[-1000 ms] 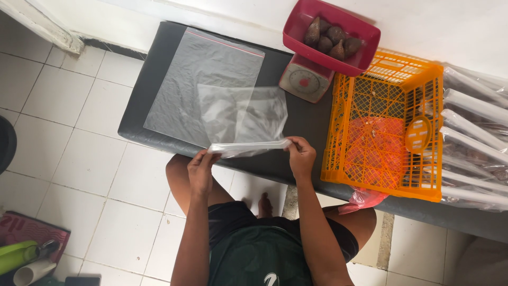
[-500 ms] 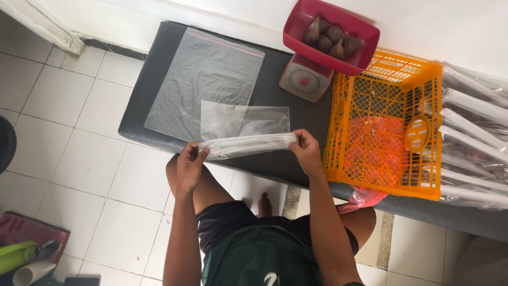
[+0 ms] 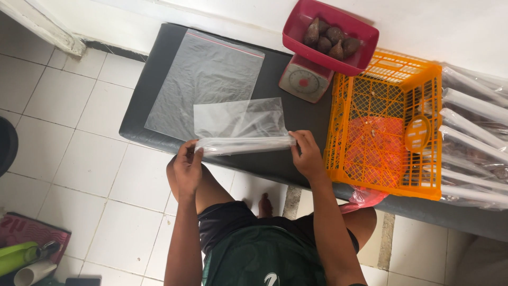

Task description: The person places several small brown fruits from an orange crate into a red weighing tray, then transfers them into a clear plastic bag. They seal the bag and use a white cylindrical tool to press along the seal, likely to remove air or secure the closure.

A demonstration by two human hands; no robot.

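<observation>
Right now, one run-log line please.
left hand: grips bag left end | right hand: grips right end | bag: folded, over table

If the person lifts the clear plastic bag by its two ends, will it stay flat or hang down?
Probably hang down: the clear plastic bag looks thin and wrinkled, bunched between the left hand and right hand. It seems very light, likely slippery.

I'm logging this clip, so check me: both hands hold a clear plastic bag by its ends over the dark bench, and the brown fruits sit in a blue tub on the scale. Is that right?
Not quite: the tub is red, not blue, as the head view shows. The rest stands: the left hand and right hand hold the clear plastic bag by its ends over the dark bench, and the brown fruits sit in that tub on the scale.
</observation>
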